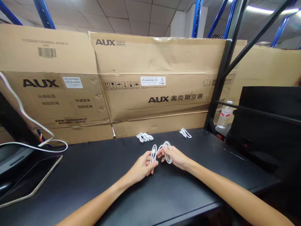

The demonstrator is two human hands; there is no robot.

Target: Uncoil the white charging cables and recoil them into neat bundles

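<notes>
A white cable (pixel 168 152) is looped in two coils above the black table. My left hand (pixel 145 164) pinches the smaller coil, where a white connector shows. The larger coil is held in my right hand (pixel 171 155), its fingers wrapped round the loops. A short stretch of cable joins the two coils between my hands. Behind them on the table (pixel 98 175) lies a bundled white cable (pixel 145 137), and further right a smaller folded white cable (pixel 185 133).
Large cardboard boxes (pixel 131 106) stand along the table's back edge. A tablet (pixel 28 179) and a loose white cord (pixel 58 147) are at the left. A black metal post (pixel 218 84) rises at the back right, near a water bottle (pixel 225 115).
</notes>
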